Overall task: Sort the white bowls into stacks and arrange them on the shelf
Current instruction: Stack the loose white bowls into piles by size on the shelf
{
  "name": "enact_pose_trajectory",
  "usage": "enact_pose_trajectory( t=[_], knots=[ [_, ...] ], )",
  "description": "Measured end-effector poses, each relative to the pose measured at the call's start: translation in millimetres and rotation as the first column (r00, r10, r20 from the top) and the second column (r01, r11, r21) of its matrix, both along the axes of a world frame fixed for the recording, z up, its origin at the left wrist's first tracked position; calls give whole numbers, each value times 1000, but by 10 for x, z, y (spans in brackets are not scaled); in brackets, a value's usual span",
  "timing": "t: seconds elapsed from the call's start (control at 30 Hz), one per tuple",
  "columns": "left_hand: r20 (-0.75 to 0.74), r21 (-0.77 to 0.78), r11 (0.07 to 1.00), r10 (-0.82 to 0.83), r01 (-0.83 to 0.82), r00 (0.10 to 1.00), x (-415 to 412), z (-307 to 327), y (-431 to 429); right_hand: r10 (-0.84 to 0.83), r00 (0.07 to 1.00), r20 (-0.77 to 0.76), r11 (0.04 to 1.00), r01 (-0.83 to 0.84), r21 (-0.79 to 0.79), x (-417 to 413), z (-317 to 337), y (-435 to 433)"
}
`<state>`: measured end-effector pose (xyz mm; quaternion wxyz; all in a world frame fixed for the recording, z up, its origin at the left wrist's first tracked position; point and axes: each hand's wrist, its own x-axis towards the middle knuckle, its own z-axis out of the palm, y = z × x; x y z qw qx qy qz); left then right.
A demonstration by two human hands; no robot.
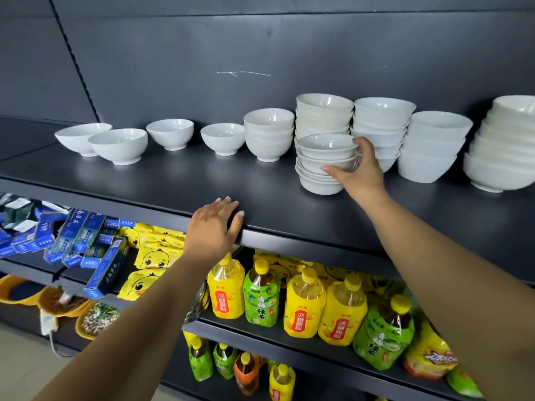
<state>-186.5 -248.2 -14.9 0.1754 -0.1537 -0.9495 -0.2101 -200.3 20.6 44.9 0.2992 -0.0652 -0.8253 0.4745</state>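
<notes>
Head view: dark shelf (179,180) carries white bowls in a row. From the left, four single bowls: two wide ones (82,138) (118,144) touching or overlapping, then two smaller footed ones (170,134) (223,138) apart. Next a short stack of three (269,134), then a tall stack (324,114) at the back with a front stack (320,172) of about four shallow bowls just before it. Further right: three more stacks (382,123) (434,146) (503,146), last one partly cut off by the frame edge. Right hand (360,169) curled around the right side of the front stack, thumb across the bowls' near side, fingers behind; gripping the upper bowls. Left hand (215,227) flat on the shelf's front edge, fingers spread and extended, holding nothing. Lower shelves: blue boxes (107,270), yellow duck-print packs (153,256), yellow and green drink bottles (260,296).
</notes>
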Motion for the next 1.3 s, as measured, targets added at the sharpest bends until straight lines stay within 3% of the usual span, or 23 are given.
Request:
enact_pose_trajectory(
  t=[0.17, 0.27, 0.33, 0.4, 0.47, 0.57, 0.67, 0.83, 0.97, 1.17, 1.3],
  knots=[
    [-7, -4, 1000, 4, -4, 1000, 0, -26, 1, -44, 998, -33, 999, 45, 19, 11, -25, -87],
    [2, -6, 1000, 18, -18, 1000, -5, -25, -2, -120, 945, -305, 962, 186, 198, 125, -54, -265],
    [-17, 12, 1000, 17, -16, 1000, 10, -43, -4, -5, 854, -521, 909, 221, 354, 189, -85, -443],
    [-31, 22, 1000, 17, -16, 999, 35, -54, -3, 158, 804, -573, 883, 145, 447, 200, -125, -655],
    [-1, 9, 1000, 23, -23, 1000, 48, -53, -20, 288, 839, -462, 857, -11, 515, 174, -182, -878],
    [1, 17, 998, -57, 57, 998, 26, -18, -110, 371, 912, -173, 772, -200, 604, 56, -270, -1113],
    [53, 30, 979, -201, 199, 978, -1, 22, -349, 303, 945, 125, 757, -318, 571, -126, -256, -1307],
    [88, 61, 961, -275, 270, 957, -152, 108, -852, 173, 873, 456, 727, -425, 539, -415, -199, -1717],
    [127, 250, 946, -242, 205, 962, -368, 213, -1289, 136, 867, 479, 715, -421, 558, -555, -238, -1980],
    [101, 267, 963, -69, 40, 992, -787, 293, -1733, 190, 830, 524, 789, -447, 422, -824, -209, -2257],
    [56, 475, 865, 157, -165, 986, -1184, 365, -2004, 261, 879, 400, 906, -366, 213, -1172, -127, -2369]
  ],
)
